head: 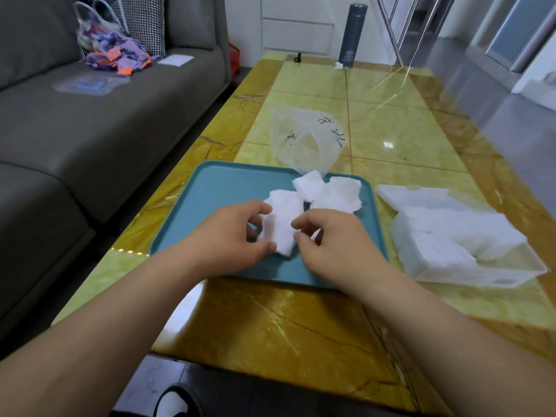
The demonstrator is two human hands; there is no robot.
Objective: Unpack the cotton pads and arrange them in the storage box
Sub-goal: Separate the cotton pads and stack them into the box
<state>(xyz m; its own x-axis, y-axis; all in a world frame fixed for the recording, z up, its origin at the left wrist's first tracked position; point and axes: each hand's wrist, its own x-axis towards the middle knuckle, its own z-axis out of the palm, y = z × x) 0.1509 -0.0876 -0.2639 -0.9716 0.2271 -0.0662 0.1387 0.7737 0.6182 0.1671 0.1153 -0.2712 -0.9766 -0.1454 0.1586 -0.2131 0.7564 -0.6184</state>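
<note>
A small stack of white cotton pads (281, 224) lies on the teal tray (222, 188). My left hand (228, 236) grips the stack's left side with thumb and curled fingers. My right hand (328, 239) pinches its right edge. Two more loose piles of pads (328, 191) lie at the tray's far right corner. The emptied clear plastic bag (307, 139) stands just behind the tray. To the right, the clear storage box (457, 242) holds several stacked white pads, its lid (412, 194) open toward the back.
The tray sits on a glossy yellow-brown table (301, 326). A dark flask (352, 34) and a white scrap (339, 65) stand at the far end. A grey sofa (90, 130) with a colourful bag (111, 46) runs along the left.
</note>
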